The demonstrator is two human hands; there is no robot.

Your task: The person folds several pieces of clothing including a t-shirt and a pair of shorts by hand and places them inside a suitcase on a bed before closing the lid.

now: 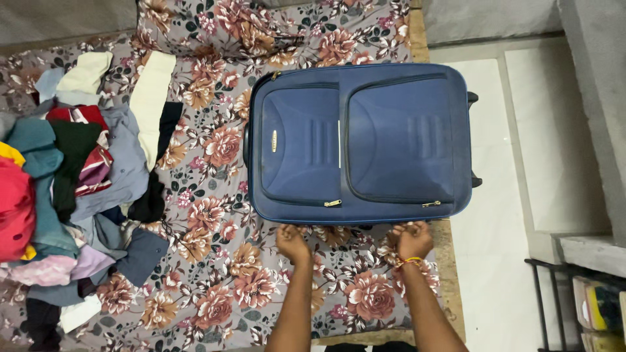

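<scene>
Navy-blue fabric suitcase (360, 142) lies flat and zipped shut on a floral-printed bedsheet (222, 274), nothing yet packed as far as can be seen. Both hands meet its near edge: the left hand (291, 242) and the right hand (412, 238), a thread band at its wrist, are curled against the rim, though a firm grasp cannot be confirmed. A heap of mixed-colour clothes (62, 182) sits well to the suitcase's left.

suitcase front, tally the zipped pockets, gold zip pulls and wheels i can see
On the blue suitcase, near both hands, left hand and right hand:
zipped pockets: 2
gold zip pulls: 2
wheels: 2
total: 6
</scene>
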